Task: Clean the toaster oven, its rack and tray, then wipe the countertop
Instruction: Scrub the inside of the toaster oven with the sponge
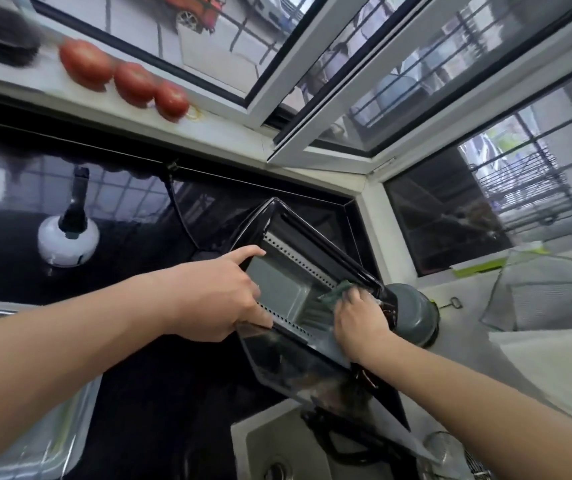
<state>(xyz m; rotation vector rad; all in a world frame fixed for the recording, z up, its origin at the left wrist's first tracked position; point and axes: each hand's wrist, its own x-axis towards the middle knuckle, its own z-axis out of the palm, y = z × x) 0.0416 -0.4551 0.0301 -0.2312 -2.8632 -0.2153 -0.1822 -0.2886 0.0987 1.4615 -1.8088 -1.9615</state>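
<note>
Two bare forearms reaching in from the lower edge of the view, no sleeves showing, wrists wearing no watch or band, left hand [215, 292] and right hand [357, 318] wearing no gloves, short trimmed fingernails showing, no rings showing

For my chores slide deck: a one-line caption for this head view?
Left hand steadies the black toaster oven while the right hand scrubs inside with a green scouring pad.

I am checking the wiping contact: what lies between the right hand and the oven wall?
In the head view, a green cloth sits under the right hand, against the toaster oven.
</note>
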